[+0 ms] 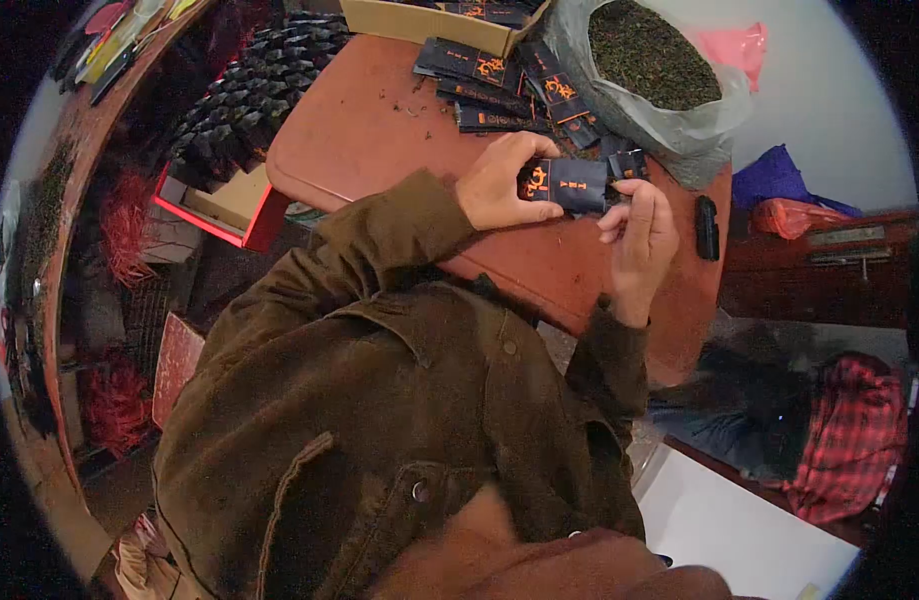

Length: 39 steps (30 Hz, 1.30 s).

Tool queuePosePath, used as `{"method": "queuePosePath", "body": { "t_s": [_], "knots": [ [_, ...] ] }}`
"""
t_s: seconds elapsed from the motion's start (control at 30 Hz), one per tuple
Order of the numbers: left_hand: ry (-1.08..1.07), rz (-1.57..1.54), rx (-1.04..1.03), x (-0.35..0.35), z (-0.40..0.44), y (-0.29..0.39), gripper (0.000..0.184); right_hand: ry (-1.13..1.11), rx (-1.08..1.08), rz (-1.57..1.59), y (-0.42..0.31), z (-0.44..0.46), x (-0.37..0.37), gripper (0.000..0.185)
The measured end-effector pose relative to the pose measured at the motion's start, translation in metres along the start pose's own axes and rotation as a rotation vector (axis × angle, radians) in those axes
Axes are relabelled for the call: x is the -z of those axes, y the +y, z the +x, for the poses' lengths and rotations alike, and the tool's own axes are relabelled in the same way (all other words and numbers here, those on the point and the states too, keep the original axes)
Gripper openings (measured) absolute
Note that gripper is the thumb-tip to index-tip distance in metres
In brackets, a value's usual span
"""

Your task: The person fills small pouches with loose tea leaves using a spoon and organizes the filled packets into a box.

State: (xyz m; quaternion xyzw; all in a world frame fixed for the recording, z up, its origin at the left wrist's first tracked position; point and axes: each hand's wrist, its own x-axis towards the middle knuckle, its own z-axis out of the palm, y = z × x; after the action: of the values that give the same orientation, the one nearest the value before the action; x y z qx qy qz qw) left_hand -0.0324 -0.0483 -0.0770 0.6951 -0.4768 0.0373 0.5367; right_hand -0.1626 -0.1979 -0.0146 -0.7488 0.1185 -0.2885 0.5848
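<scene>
A small black packet with orange print is held over the reddish-brown table. My left hand wraps round its left end, fingers above and thumb below. At the packet's right end, which looks open, my right hand has thumb and fingertips pinched together; what they hold, if anything, is too small to make out. Just beyond my hands lie flat black packets in a loose pile. A clear plastic bag full of dark loose leaves stands behind my right hand.
A cardboard box sits at the table's far edge. Many filled black packets rise from a red-edged box at the left. A black object lies near the right edge. Pink plastic is beyond the bag.
</scene>
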Motion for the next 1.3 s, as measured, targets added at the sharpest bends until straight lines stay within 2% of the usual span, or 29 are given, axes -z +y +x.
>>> {"method": "queuePosePath", "body": {
  "t_s": [0.23,0.37,0.47,0.67,0.87,1.03,1.17,1.3],
  "knots": [
    [-0.036,0.119,-0.066,0.002,0.001,0.003,0.059,0.14,-0.01,0.005,0.003,0.001,0.007,0.03],
    [-0.032,0.176,-0.104,0.001,0.001,0.003,0.06,0.136,-0.025,0.047,0.012,0.001,0.008,0.029],
    [0.057,0.27,-0.201,0.001,-0.001,0.011,0.061,0.14,-0.031,0.049,0.012,0.001,0.007,0.029],
    [0.012,0.342,-0.192,0.001,-0.002,0.014,0.057,0.138,0.029,-0.035,0.004,-0.002,0.007,0.028],
    [-0.048,0.257,-0.093,-0.005,-0.004,0.013,0.059,0.149,-0.047,0.094,0.015,0.002,0.019,0.027],
    [-0.017,0.205,-0.084,-0.003,-0.005,0.012,0.06,0.146,-0.128,0.293,0.019,0.004,0.017,0.026],
    [0.033,0.189,-0.171,-0.006,-0.004,0.005,0.059,0.123,-0.15,0.322,0.022,0.008,0.018,0.027],
    [-0.051,-0.02,-0.073,0.0,-0.001,0.001,0.057,0.104,-0.108,0.292,0.018,0.01,0.015,0.028]
  ]
}}
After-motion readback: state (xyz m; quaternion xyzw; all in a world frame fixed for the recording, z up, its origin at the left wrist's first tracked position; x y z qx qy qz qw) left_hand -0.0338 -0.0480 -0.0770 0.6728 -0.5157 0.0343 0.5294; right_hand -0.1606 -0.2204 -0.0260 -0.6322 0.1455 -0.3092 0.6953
